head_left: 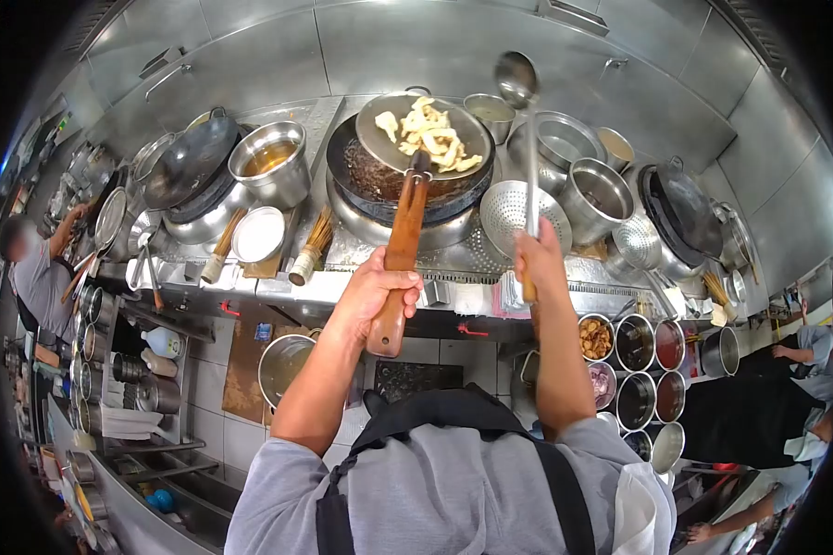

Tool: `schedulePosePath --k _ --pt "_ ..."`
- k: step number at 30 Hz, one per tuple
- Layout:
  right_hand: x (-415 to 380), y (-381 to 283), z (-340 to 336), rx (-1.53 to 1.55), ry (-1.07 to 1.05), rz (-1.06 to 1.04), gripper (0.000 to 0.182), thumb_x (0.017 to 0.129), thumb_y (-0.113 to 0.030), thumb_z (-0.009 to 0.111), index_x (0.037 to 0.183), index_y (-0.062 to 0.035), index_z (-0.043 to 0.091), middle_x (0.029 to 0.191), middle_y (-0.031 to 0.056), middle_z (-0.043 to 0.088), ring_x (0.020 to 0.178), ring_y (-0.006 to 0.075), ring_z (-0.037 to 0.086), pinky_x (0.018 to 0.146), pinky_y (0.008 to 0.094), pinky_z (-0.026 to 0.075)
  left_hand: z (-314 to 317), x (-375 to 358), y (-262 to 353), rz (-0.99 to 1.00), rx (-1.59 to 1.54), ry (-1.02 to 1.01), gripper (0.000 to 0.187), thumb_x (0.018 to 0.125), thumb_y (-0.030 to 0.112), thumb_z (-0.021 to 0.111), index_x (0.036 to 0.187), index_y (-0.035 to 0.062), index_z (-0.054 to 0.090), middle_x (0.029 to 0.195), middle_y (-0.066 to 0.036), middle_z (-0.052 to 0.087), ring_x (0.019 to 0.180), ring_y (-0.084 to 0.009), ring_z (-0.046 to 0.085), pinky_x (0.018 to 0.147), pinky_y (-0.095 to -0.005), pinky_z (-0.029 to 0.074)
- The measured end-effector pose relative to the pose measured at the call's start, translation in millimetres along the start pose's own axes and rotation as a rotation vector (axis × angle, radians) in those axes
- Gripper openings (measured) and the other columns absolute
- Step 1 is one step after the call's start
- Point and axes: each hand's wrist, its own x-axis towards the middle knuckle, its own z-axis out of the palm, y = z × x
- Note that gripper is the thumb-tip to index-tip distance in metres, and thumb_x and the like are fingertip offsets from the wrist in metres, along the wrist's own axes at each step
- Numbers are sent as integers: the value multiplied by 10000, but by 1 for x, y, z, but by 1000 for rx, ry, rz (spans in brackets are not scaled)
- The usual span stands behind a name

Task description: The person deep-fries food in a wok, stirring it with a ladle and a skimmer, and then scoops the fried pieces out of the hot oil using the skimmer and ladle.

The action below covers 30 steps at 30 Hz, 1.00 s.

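My left hand [379, 294] is wrapped round the long wooden handle of a round strainer [377, 148]. Pale yellow strips of food [428, 128] lie in the strainer, which is over a dark wok [354, 185] on the range. The inside of the wok looks dark brown and wet. In my right hand [543, 254] is a long-handled ladle [516, 76], held upright with its bowl at the top, slightly blurred. Behind the ladle's handle, a perforated metal strainer [502, 208] rests on the counter.
Left of the wok stand a pot of brown liquid [273, 157], a white-filled bowl [258, 234] and bamboo brushes [315, 242]. Metal pots [597, 192] and another wok [685, 208] are to the right. Ingredient containers [635, 342] sit lower right. Other people [42, 277] work on both sides.
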Motion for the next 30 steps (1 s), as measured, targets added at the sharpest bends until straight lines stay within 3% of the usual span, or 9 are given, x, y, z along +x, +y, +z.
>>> schedulePosePath --k 10,14,18,21,22,24,26,29,30 --pt "-77 34 -84 474 109 324 249 890 -46 561 1070 -35 390 684 53 479 464 107 438 352 258 356 49 16 -55 -128 711 -57 341 813 -8 584 1101 44 409 707 -51 525 500 -122 527 410 -282 430" --pt "-85 56 -108 474 86 396 200 877 -53 588 990 -38 425 690 42 486 478 103 443 367 260 360 46 25 -90 77 1206 49 312 804 24 499 1100 66 409 821 -292 601 865 -506 593 738 -525 440" --pt "-107 74 -149 274 29 421 263 874 -78 590 1091 -23 453 721 72 537 533 174 531 456 323 446 48 21 -89 146 1242 109 259 828 30 510 1070 61 423 796 -262 601 801 -454 613 697 -496 455" --pt "-121 96 -154 -745 198 186 485 868 -93 608 1299 -23 396 1004 185 609 841 288 628 770 393 508 51 17 -75 123 1081 146 245 840 23 534 1062 66 442 742 -166 590 650 -313 619 575 -418 467" --pt "-124 100 -153 -896 219 69 574 885 -117 585 1387 -22 324 822 197 613 753 311 632 731 400 486 53 14 -67 76 969 155 245 842 20 544 1063 67 447 730 -124 578 602 -249 600 528 -380 461" --pt "-121 102 -153 -797 241 56 564 890 -115 582 1386 -32 328 810 184 609 730 299 626 699 399 488 53 10 -54 97 773 176 246 838 1 566 1049 60 454 723 -9 510 515 -67 489 406 -244 403" --pt "-123 72 -135 -754 230 138 603 873 -109 605 1397 -26 318 984 196 625 845 270 638 761 377 508 50 -1 -33 102 671 214 277 827 -18 563 1066 44 437 758 -37 536 529 -88 511 412 -240 422" --pt "-111 42 -118 -452 91 220 586 890 -113 586 1398 -35 306 711 86 575 517 175 548 463 315 454 35 -12 14 111 737 301 322 795 -46 548 1078 21 412 794 -72 575 540 -112 528 415 -253 434" --pt "-106 32 -105 -316 81 159 551 900 -120 576 1381 -35 320 578 -6 459 368 91 382 329 248 299 21 -12 30 122 797 316 321 792 -46 540 1080 14 412 767 -75 573 530 -120 528 416 -256 435"
